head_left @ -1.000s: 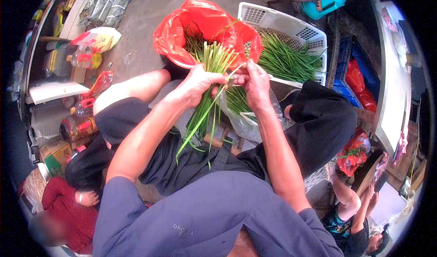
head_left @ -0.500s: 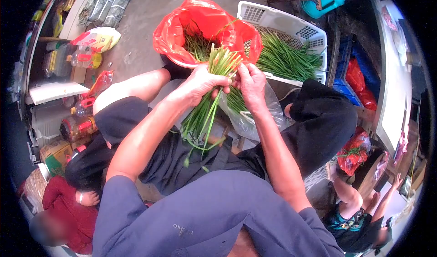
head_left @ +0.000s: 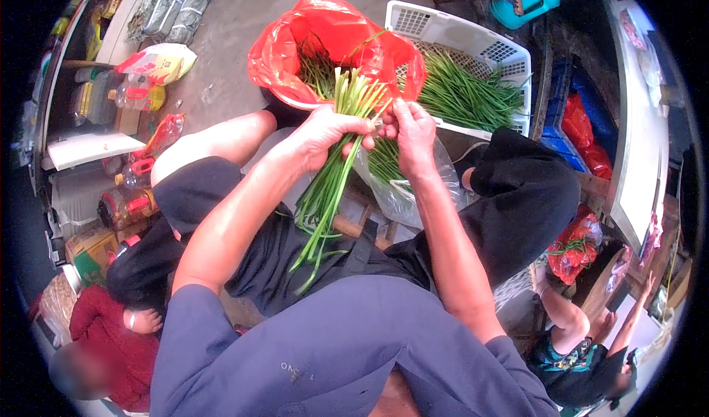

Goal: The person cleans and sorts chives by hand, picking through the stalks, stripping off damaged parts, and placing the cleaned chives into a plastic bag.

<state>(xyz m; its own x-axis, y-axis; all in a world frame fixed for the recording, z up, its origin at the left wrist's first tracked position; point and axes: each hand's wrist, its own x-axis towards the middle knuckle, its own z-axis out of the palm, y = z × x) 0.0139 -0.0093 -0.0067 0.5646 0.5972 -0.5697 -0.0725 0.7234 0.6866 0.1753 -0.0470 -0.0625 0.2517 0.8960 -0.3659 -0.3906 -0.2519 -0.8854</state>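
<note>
My left hand (head_left: 330,134) is wrapped round a bundle of long green stalks (head_left: 330,188), pale cut ends up, leafy ends hanging over my lap. Close beside it, my right hand (head_left: 412,133) has its fingers pinched near the bundle's pale part; what they hold, if anything, is too small to tell. Behind the hands stands a bucket lined with a red plastic bag (head_left: 277,55), with loose greens inside. A white basket (head_left: 461,22) holds more green stalks (head_left: 473,92). Below my right hand, a clear plastic bag (head_left: 399,195) contains further stalks.
Bottles (head_left: 136,173) and a carton (head_left: 92,251) stand at the left. One person in a red top (head_left: 125,343) is at lower left, another in dark clothes (head_left: 576,384) at lower right. Blue crates (head_left: 557,147) and a red bag of greens (head_left: 572,251) lie to the right.
The bundle in my left hand has swung and its leafy ends hang differently. My right hand has shifted slightly beside it. The person at lower right has raised an arm.
</note>
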